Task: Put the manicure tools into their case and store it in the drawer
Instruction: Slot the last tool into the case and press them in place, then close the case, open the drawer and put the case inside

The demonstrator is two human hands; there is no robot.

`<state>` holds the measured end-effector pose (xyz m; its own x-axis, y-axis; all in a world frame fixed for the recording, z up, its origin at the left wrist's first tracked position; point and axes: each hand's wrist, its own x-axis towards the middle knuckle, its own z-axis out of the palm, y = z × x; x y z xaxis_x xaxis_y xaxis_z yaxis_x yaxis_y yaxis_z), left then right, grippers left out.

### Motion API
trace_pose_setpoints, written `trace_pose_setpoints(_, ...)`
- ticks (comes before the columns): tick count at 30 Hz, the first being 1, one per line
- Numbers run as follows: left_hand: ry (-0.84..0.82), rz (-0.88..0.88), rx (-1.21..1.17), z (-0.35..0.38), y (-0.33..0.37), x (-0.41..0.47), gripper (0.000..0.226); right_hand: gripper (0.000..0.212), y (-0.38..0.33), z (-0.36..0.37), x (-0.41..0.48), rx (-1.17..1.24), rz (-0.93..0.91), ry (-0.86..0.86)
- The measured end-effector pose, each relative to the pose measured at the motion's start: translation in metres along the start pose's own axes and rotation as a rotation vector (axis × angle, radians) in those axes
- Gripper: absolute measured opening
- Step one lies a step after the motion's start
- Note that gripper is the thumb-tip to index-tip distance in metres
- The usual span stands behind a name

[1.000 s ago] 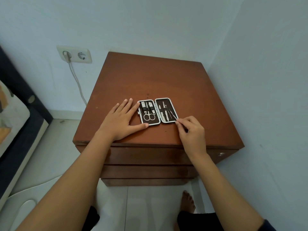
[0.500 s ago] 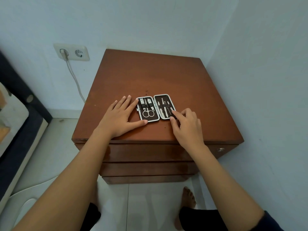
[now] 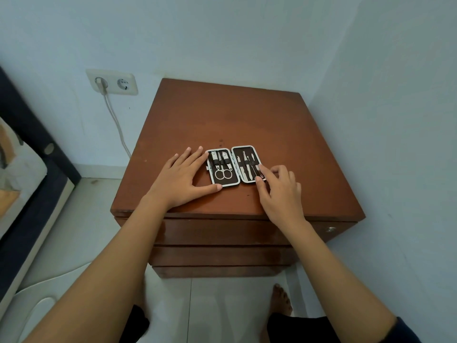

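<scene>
One case [image 3: 223,180], two hands [image 3: 181,178], three drawers [image 3: 222,231].

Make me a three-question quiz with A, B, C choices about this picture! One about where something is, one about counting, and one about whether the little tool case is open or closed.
1. Where does the manicure case lie?
A. on top of the wooden nightstand
B. on the floor
C. inside a drawer

2. How many sockets does the wall outlet have?
A. one
B. two
C. four

3. What state is the case in?
A. zipped shut
B. half closed
C. opened flat with tools showing

Answers:
1. A, the case sits on the brown top, between the left hand and the right hand.
2. B, two round sockets sit side by side, with a white cable plugged into the left one.
3. C, both halves lie flat, with the scissors and other tools strapped in.
</scene>
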<state>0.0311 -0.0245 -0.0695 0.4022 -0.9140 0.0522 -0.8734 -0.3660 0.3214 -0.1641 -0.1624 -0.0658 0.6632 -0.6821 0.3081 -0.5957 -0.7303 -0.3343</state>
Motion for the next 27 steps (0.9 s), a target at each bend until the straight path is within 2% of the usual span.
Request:
trace_pose_setpoints(2, -0.008, 0.012, -0.028, -0.001, 0.000, 0.000, 0.103, 0.036, 0.001, -0.002, 0.003, 0.116, 0.076, -0.005)
trace_pose_setpoints(5, -0.020, 0.002, -0.077, -0.004, 0.001, 0.001, 0.106, 0.019, 0.003, -0.006, 0.010, 0.278, 0.192, 0.001)
trace_pose_setpoints(7, -0.024, -0.015, -0.111, -0.005, 0.001, 0.004, 0.109, 0.012, 0.002, -0.008, 0.018, 0.269, 0.254, -0.054)
trace_pose_setpoints(12, 0.001, -0.064, -0.194, -0.003, 0.002, 0.010, 0.113, 0.015, -0.002, -0.008, 0.038, 0.173, 0.352, -0.168)
trace_pose_setpoints(14, 0.044, -0.083, -0.211, -0.001, 0.006, 0.010, 0.111, 0.018, -0.004, -0.007, 0.043, 0.147, 0.331, -0.182)
trace_pose_setpoints(17, 0.118, -0.100, -0.214, 0.001, 0.016, 0.005, 0.104, 0.020, -0.007, -0.013, 0.053, 0.197, 0.317, -0.100)
trace_pose_setpoints(20, 0.195, -0.094, -0.214, 0.005, 0.027, 0.000, 0.081, 0.015, -0.010, -0.021, 0.065, 0.287, 0.268, 0.023)
trace_pose_setpoints(24, 0.348, -0.172, -0.275, 0.014, 0.041, 0.003, 0.040, 0.012, -0.016, -0.026, 0.060, 0.344, 0.023, 0.068)
trace_pose_setpoints(27, 0.397, -0.217, -0.316, 0.019, 0.046, 0.005, 0.030, 0.011, -0.010, -0.024, 0.046, 0.355, -0.102, 0.069)
